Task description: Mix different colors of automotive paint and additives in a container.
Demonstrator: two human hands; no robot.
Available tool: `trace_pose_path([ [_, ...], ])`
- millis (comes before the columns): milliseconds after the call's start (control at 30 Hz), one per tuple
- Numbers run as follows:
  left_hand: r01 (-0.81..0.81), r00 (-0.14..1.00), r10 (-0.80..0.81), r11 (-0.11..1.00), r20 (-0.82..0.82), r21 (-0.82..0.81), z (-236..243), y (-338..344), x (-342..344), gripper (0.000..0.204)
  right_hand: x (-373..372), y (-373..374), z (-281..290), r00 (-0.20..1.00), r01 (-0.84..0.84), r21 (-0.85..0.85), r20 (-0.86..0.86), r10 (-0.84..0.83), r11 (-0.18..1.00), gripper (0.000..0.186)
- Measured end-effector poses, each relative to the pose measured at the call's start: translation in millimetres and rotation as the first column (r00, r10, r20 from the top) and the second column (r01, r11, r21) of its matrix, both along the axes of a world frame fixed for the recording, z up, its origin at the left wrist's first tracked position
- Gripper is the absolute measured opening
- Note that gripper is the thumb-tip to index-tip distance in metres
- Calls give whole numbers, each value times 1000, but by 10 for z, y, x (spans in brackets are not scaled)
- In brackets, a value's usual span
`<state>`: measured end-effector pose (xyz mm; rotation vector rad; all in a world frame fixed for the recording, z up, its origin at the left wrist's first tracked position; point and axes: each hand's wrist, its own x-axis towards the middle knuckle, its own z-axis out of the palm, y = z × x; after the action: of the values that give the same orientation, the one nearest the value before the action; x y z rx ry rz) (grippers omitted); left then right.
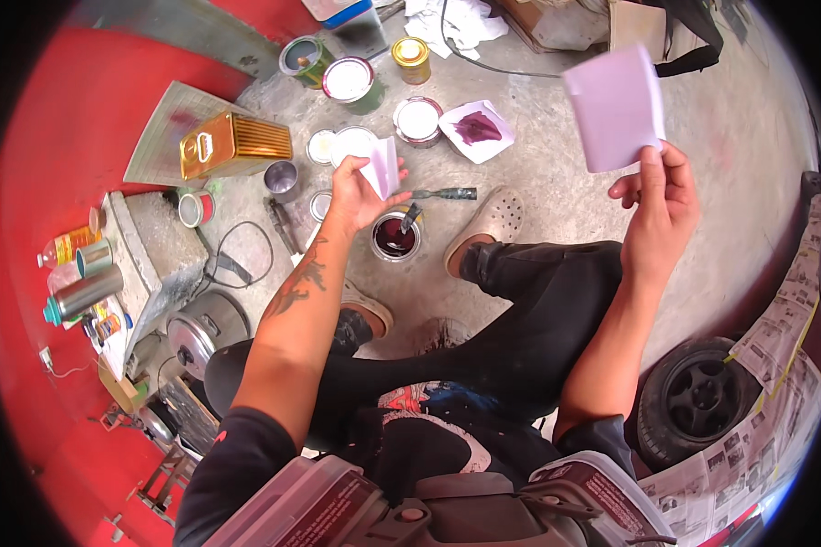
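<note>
My right hand (652, 205) is raised at the right, thumb and fingers closed on a pale lilac paper square (613, 105). My left hand (363, 190), in the middle, grips a narrower, folded pale lilac paper (383, 167). Just below it stands an open can of dark red liquid (395, 237) with a dark-smeared tool in it. A dark putty knife (445, 194) lies on the floor beside my left hand. Behind are a white paper with dark purple paint (477, 129), round lids (321, 148), a white-topped can (418, 120) and a small metal cup (281, 180).
More cans (410, 60), a gold rectangular tin (237, 146) and white rags (456, 23) sit farther back. At left are a cluttered block (155, 228), a cable and a metal pot (208, 333). A tire (698, 404) and newspaper-masked piece (766, 447) are at lower right; my feet frame the paint can.
</note>
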<state>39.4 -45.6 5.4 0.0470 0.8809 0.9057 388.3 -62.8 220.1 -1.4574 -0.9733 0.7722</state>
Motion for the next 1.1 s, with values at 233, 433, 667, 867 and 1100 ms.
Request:
trace_pose_path([
  [233, 279, 628, -106, 955, -771, 97, 79, 272, 90, 75, -263, 20, -43, 945, -245, -177, 177, 275, 953, 11],
  [433, 412, 630, 171, 754, -758, 512, 1186, 273, 156, 47, -516, -56, -89, 794, -350, -94, 497, 349, 932, 7],
  [667, 644, 489, 64, 647, -870, 409, 1982, -4, 62, 30, -923, -203, -97, 715, -526, 76, 579, 392, 847, 10],
  [867, 607, 474, -96, 756, -876, 245, 2075, -334, -240, 19, -1156, -303, -5, 748, -576, -2, 401, 529, 817, 13],
  [1100, 578, 449, -104, 792, -887, 200, 2117, -501, -501, 16, -1345, -325, -137, 702, -658, 10, 369, 609, 753, 13],
])
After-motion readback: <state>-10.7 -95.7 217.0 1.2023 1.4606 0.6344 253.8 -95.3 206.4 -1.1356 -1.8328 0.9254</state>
